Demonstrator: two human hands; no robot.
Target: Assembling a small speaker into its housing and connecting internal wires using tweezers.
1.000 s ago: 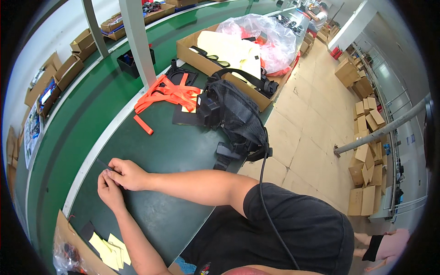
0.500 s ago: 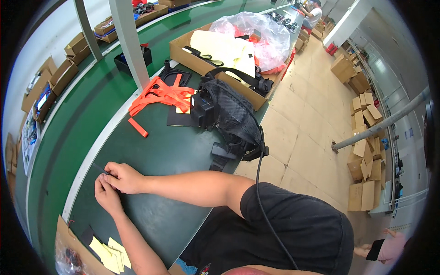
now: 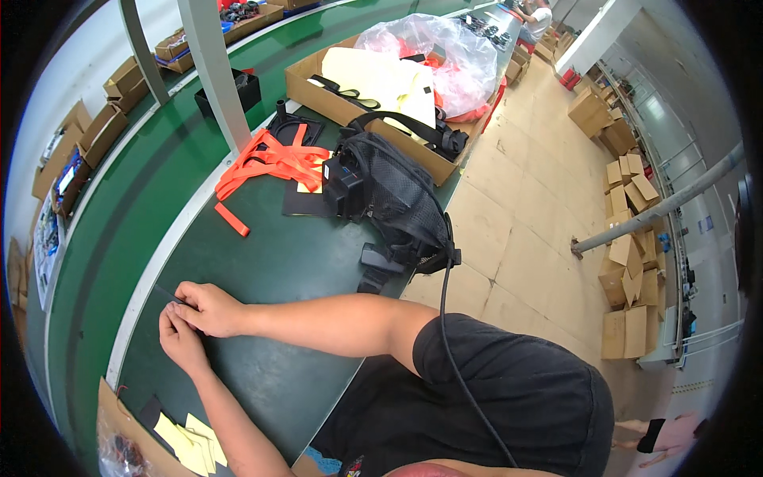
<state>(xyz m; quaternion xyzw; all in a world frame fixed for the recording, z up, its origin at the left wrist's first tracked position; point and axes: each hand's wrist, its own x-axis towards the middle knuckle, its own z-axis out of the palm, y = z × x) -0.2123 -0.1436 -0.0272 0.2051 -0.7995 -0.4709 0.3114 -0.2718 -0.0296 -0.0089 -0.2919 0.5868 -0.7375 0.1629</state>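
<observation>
Dark green bench (image 3: 270,246), edged on its left by a pale metal rail (image 3: 161,266), carries a loose heap of flat bright-orange webbing (image 3: 278,159) and, at its right edge, a black mesh bag (image 3: 401,187). Near the rail, the right hand (image 3: 208,308) pinches a thin dark strip (image 3: 164,293); the left hand (image 3: 182,340) touches it, fingers curled, its grip on the strip unclear.

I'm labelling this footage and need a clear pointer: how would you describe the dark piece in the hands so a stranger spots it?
Find the dark green workbench and its pale metal edge rail. Near that rail, the right hand and left hand meet at a thin dark piece. Unlike the yellow sheets lying nearby, it is dark and held, its tip poking past the fingertips.
</observation>
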